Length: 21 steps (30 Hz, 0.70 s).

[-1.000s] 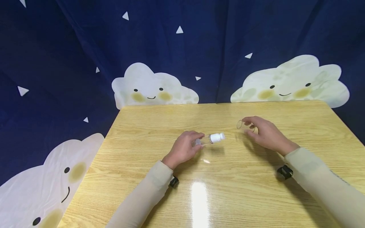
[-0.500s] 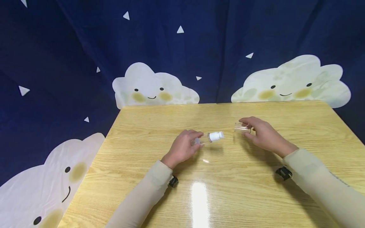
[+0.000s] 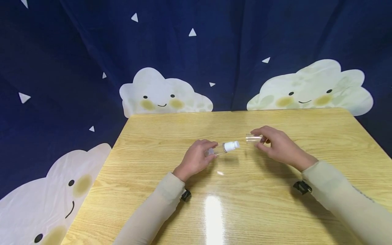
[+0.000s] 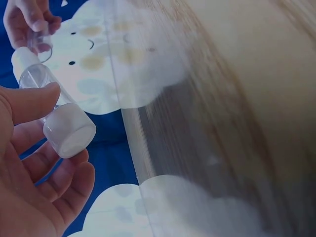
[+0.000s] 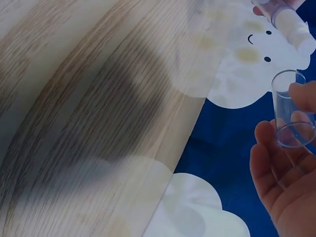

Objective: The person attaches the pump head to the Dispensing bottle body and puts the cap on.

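Note:
A small clear bottle with a white pump top is pinched between the thumb and fingers of my left hand. It lies nearly level above the table, its top pointing right. Its white base shows large in the left wrist view. Across from it, my right hand grips a clear tube-shaped cap by thumb and fingertips. A short gap separates the cap's free end from the pump top. In the right wrist view the cap looks hollow and see-through.
Both hands are over a light wood-grain table with a glossy surface. Behind it hangs a dark blue curtain printed with smiling clouds. Black wrist cameras are strapped under both cream sleeves.
My right hand has moved a little left, bringing the cap closer to the pump top. The cap has turned from showing its round rim to lying side-on. My left hand is nearly still.

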Available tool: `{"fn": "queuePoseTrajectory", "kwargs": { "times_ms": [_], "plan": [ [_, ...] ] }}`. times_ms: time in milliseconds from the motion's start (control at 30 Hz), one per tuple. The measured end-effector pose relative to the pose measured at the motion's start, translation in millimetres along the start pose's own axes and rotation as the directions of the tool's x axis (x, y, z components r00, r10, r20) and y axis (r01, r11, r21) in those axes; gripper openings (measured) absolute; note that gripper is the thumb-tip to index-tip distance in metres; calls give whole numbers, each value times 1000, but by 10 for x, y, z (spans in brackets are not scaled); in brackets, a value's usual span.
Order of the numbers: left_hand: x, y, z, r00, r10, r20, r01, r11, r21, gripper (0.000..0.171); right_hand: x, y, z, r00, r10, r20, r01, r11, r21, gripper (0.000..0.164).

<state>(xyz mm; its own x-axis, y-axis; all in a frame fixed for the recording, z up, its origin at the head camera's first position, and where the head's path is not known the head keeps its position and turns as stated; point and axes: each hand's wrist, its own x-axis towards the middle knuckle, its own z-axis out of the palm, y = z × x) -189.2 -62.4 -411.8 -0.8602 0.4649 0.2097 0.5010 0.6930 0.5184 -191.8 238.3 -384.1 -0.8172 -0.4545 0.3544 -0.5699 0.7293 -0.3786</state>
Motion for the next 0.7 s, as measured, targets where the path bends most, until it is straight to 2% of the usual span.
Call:
{"fn": "queuePoseTrajectory", "kwargs": {
  "times_ms": [200, 400, 700],
  "plan": [
    [-5, 11, -15, 1000, -3, 0, 3, 1000, 8, 39, 7, -51, 10, 999, 13, -42, -12, 1000, 14, 37],
    [-5, 17, -7, 1000, 1, 1, -1, 1000, 10, 39, -2, -63, 28, 992, -33, -125, 32, 999, -8, 37],
    [-2, 17, 14, 1000, 1, 6, -1, 1000, 8, 38, -13, -68, 24, 982, -86, -170, 90, 996, 12, 37]
  ]
}}
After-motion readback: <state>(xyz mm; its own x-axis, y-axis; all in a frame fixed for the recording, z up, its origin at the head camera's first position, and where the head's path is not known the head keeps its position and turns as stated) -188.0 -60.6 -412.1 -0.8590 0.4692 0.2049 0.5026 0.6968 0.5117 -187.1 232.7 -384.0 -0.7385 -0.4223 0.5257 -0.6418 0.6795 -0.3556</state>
